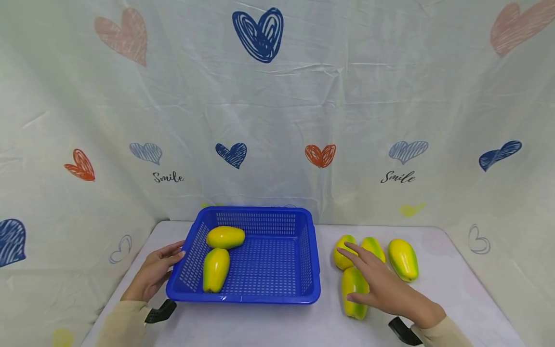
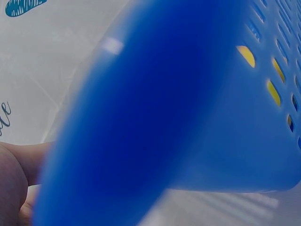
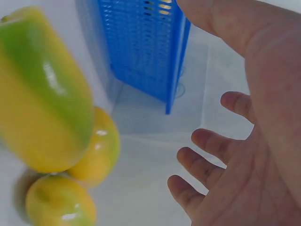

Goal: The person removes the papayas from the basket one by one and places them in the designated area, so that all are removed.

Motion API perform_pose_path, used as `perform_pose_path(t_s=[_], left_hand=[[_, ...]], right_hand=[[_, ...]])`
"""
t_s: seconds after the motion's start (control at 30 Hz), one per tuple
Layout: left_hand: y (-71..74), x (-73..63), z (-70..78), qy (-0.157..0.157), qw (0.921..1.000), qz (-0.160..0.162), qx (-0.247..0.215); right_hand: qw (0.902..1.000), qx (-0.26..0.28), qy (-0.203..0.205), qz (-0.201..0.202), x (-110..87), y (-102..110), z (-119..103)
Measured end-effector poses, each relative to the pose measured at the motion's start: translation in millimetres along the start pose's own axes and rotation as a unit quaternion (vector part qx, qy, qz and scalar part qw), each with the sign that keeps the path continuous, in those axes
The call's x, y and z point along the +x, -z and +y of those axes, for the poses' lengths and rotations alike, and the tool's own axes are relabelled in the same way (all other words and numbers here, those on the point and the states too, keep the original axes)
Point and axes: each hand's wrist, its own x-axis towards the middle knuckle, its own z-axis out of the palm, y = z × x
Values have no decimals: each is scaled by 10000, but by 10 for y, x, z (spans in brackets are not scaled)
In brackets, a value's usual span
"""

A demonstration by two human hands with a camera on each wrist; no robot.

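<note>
Nearest you is your right hand [image 1: 383,284], fingers spread and holding nothing, with one yellow-green fruit [image 1: 352,283] below the gap between thumb and fingers, a second fruit [image 1: 343,259] under the fingertips, a third fruit [image 1: 374,246] just beyond the fingers and a fourth fruit [image 1: 403,259] right of them. Your left hand [image 1: 152,271] has its fingers at the left rim of the blue basket [image 1: 317,270], though whether they grip it is hard to tell; right of those fingers, two yellow fruits [image 1: 216,271] lie inside.

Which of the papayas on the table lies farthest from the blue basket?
The rightmost papaya. In the head view it shows whole, while the other three papayas lie closer to the blue basket, partly hidden by the right hand.
</note>
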Motion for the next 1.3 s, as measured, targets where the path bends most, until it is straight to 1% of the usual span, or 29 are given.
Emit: perform_pose_path(t_s=[0.17,0.3,0.43,0.53,0.77,0.97,1.13,1.3], left_hand=[[2,13,6,10,10000,17,-29],[2,29,14,33,10000,46,-4],[5,33,27,-7,10000,20,31],[7,33,22,-60,10000,-20,68],[7,20,-4,-39,10000,1,72],[39,14,7,-130,9998,-60,122],[77,13,30,-220,9988,-204,391],[111,27,66,-221,9975,-331,578]], right_hand=[[9993,103,345,-51,220,43,-118],[9981,237,512,-238,424,61,-201],[9961,317,727,-376,629,67,-280],[9948,362,812,-503,775,50,-336],[9909,303,1034,-811,1092,-46,-488],[9882,260,1069,-1062,1298,-132,-601],[9865,230,1038,-1248,1421,-237,-638],[9862,169,1016,-1295,1551,-327,-695]])
